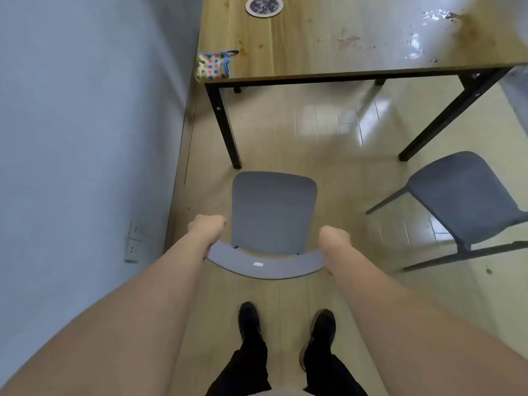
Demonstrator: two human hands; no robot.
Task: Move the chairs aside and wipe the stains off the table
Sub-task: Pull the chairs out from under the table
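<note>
The left hand (207,227) and right hand (333,238) each grasp an end of the grey chair (273,212)'s curved backrest; its small white label is unreadable. A second chair (465,198) stands right. On the table (300,47), a spotted cloth (213,65) and wet stains (423,32).

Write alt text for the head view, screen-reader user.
Seen from above, a person's left hand and right hand grip the backrest ends of a grey chair pulled out from a wooden table. Stains mark the tabletop's right side, a cloth lies at its near-left corner, and a second chair stands to the right.
</note>
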